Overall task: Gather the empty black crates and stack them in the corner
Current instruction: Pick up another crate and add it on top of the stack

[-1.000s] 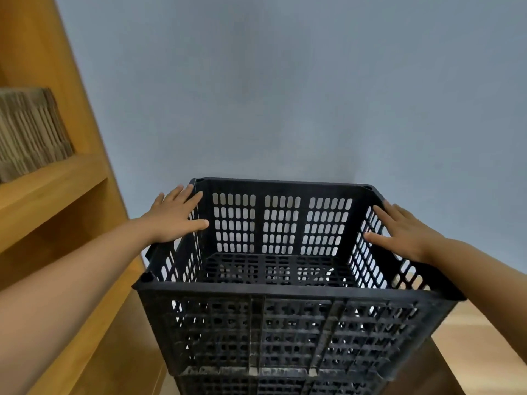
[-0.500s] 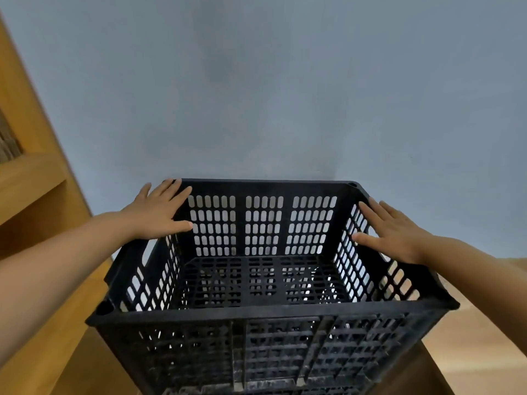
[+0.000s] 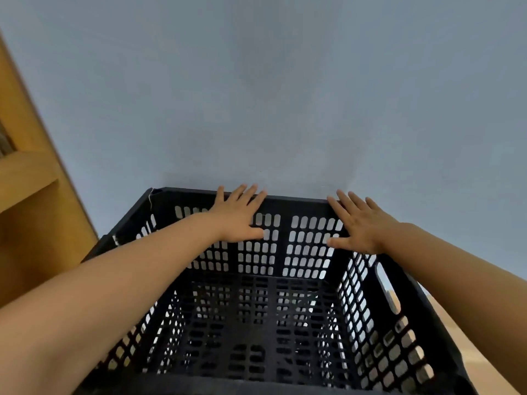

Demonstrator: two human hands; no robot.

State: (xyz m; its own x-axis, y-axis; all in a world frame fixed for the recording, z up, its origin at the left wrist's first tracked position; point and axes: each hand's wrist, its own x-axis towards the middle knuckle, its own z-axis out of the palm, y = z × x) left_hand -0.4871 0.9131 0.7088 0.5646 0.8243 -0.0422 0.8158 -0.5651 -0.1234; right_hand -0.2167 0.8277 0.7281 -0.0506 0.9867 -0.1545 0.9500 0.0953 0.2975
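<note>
The black crate [image 3: 273,303] stands against the grey wall [image 3: 285,95], beside the wooden shelf unit [image 3: 31,195] at its left. The left hand [image 3: 238,220] and right hand [image 3: 360,223] both lie flat on the crate's far wall at its top rim. The fingers [image 3: 251,193] of each hand are straight and slightly spread, gripping nothing. The crate interior holds nothing.

— What do we see beside the grey-blue wall [image 3: 285,95]?
— A wooden shelving unit [image 3: 31,201] left of that wall; light wooden floor [image 3: 479,346] below its right side.
</note>
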